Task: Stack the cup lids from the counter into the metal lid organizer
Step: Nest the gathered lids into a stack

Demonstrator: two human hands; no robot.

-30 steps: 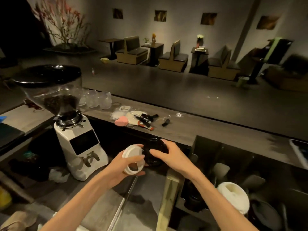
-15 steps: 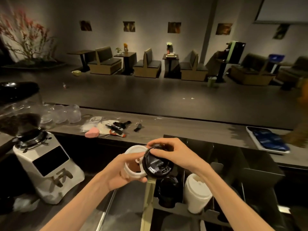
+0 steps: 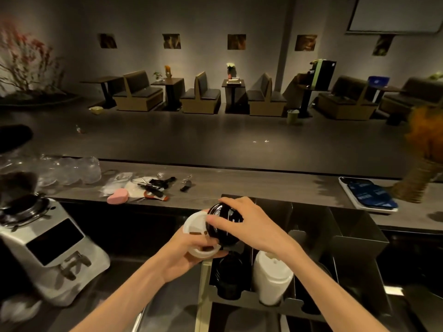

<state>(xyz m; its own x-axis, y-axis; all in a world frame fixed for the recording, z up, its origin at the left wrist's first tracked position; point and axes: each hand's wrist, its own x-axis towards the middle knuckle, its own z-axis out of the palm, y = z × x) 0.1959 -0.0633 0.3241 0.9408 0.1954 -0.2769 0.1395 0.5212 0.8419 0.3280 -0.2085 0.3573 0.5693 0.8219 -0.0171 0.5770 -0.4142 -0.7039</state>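
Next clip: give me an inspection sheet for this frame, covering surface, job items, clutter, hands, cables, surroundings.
Surface: dark wooden counter, metal worktop below.
Job's things: black lid and white lids in hand; organizer holds a black stack and a white stack.
Clutter: pink heart, small tools, plastic cups, tray, basket.
Hands: left hand holds the white lids; right hand grips the black lid.
Cables: nothing seen.
Surroundings: grinder on the left; cafe seating behind.
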